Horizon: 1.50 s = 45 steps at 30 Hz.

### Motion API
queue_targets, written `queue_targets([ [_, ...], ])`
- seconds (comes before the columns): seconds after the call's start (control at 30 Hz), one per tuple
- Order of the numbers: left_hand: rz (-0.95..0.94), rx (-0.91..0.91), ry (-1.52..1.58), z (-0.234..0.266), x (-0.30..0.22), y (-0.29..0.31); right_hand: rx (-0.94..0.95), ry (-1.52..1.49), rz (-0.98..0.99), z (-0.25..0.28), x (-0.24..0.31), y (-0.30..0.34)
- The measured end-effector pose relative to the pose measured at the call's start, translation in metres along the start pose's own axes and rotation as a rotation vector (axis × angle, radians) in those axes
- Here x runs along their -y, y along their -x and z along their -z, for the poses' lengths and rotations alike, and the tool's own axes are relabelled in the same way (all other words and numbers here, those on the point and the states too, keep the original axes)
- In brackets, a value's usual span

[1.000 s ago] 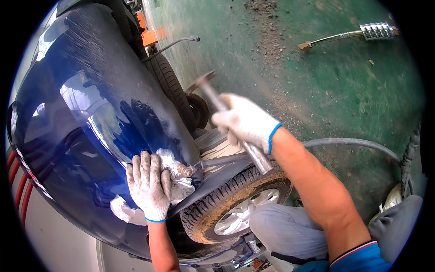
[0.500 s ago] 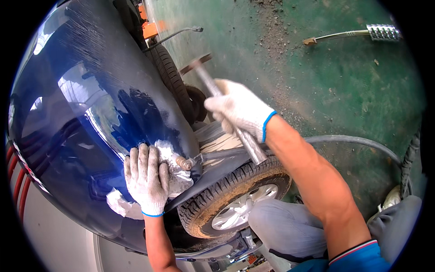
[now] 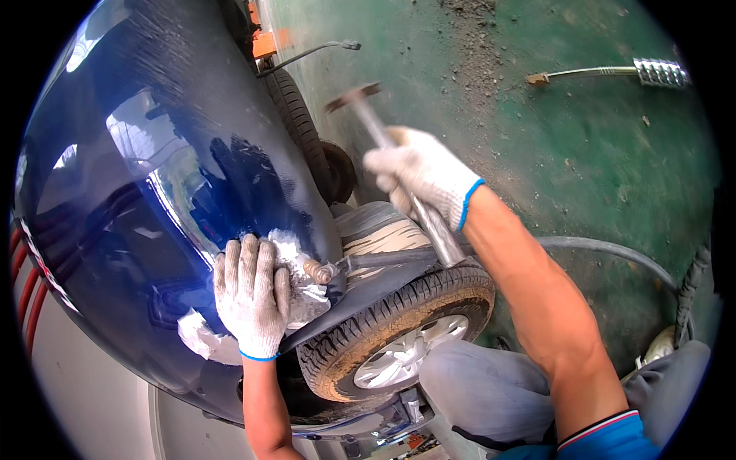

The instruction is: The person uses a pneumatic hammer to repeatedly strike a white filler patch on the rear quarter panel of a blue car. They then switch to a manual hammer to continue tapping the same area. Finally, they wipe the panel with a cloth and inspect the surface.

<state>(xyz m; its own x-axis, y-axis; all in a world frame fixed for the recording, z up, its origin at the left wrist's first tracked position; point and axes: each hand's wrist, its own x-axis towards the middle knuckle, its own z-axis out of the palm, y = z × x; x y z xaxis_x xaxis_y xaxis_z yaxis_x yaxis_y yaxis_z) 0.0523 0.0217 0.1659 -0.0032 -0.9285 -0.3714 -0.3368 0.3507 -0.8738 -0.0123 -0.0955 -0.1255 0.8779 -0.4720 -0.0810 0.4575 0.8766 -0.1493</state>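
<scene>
Overhead, right hand (image 3: 420,172) grips a hammer (image 3: 399,165); left hand (image 3: 250,295) lies flat, holding nothing, on the blue panel (image 3: 153,153).

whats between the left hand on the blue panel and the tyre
In the head view, between the left hand and the tyre lies a crumpled white rag and the dark wheel-arch edge of the blue panel, curving over the tread.

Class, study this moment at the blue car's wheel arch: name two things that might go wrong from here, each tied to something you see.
1. The right hand holds the hammer raised close to the left hand, which presses a white cloth on the blue panel. A stray blow might hit those fingers.
2. A miss could likewise dent the glossy paint or glance off the tyre.
</scene>
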Motion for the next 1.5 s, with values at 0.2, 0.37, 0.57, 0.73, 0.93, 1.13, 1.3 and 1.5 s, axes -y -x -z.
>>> queue_targets([
  [0.2,0.055,-0.014,0.015,-0.001,-0.001,-0.005,-0.404,-0.3,0.206,0.009,0.0,0.008],
  [0.37,0.076,-0.059,-0.004,-0.001,0.001,-0.003,-0.454,-0.425,0.278,-0.002,0.002,0.026],
  [0.57,0.097,-0.099,0.134,-0.006,-0.016,0.013,-0.421,-0.421,0.327,-0.003,-0.012,0.034],
  [0.73,0.311,-0.148,0.25,0.006,-0.045,0.048,-0.452,-0.124,0.141,0.005,-0.02,0.032],
  [0.93,0.294,-0.172,0.239,-0.012,-0.048,0.073,0.04,0.248,-0.102,-0.02,-0.026,0.001],
  [1.13,0.279,-0.198,0.272,-0.017,-0.05,0.075,0.013,0.36,0.01,-0.008,-0.019,0.022],
  [1.3,0.293,-0.245,0.332,-0.017,-0.063,0.075,0.004,0.29,0.085,-0.013,-0.014,0.058],
  [1.5,0.292,-0.271,0.365,-0.02,-0.064,0.074,0.084,0.416,0.172,-0.023,-0.016,0.071],
])
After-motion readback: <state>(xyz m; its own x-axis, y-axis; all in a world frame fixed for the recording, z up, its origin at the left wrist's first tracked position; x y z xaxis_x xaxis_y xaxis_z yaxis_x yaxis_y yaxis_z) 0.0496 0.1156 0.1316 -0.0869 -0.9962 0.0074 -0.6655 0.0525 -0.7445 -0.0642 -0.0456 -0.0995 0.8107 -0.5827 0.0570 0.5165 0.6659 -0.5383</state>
